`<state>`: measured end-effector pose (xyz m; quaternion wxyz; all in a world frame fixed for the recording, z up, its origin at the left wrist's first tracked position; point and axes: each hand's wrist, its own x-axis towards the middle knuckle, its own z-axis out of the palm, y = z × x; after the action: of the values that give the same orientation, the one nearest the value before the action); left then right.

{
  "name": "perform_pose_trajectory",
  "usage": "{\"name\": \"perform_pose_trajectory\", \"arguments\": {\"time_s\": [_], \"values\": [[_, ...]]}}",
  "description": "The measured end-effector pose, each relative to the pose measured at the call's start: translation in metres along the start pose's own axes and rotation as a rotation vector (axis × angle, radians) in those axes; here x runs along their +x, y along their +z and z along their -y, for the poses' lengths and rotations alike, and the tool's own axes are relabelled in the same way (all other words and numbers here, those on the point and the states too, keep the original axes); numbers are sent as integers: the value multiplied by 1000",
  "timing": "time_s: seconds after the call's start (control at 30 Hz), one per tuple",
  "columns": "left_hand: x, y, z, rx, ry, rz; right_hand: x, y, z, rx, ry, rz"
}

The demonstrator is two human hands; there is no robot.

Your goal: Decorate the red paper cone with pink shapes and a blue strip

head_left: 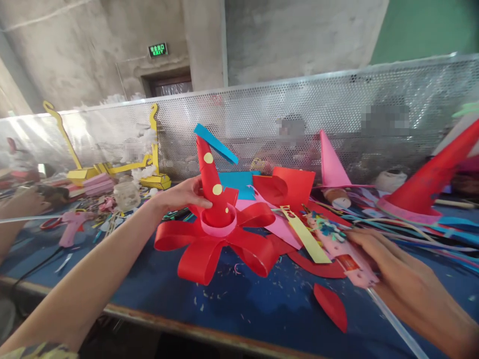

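The cone (210,174) leans slightly amid red loops (197,259) on the table (239,304). The left hand (189,193) grasps its side; press lightly to avoid dents. The right hand (402,271) grips the glue gun (339,247); keep its tip clear of skin.

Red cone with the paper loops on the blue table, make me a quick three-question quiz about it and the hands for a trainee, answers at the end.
1. True or false: the dots on the red cone at the left hand are blue.
2. What does the right hand hold? A, scissors; B, a pink glue gun; C, a glass jar.
3. Fill in the colour: the band around the cone's foot is ____.

Key: 1, false, they are pale yellow; 2, B; 3, pink.
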<state>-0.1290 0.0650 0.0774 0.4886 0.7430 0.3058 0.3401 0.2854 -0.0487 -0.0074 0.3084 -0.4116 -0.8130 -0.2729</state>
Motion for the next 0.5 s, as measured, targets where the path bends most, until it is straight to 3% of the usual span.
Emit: {"name": "perform_pose_trajectory", "arguments": {"time_s": [0.17, 0.33, 0.4, 0.5], "values": [[5, -5, 6, -54, -2, 49, 5, -13, -21, -176, 36, 60], [8, -13, 14, -107, 16, 34, 26, -34, -50, -377, 66, -84], [7, -15, 17, -150, 35, -23, 28, -33, -56, -355, 73, -6], [4, -18, 20, -228, 25, -154, 21, -21, -56, -165, 230, 295]]}}
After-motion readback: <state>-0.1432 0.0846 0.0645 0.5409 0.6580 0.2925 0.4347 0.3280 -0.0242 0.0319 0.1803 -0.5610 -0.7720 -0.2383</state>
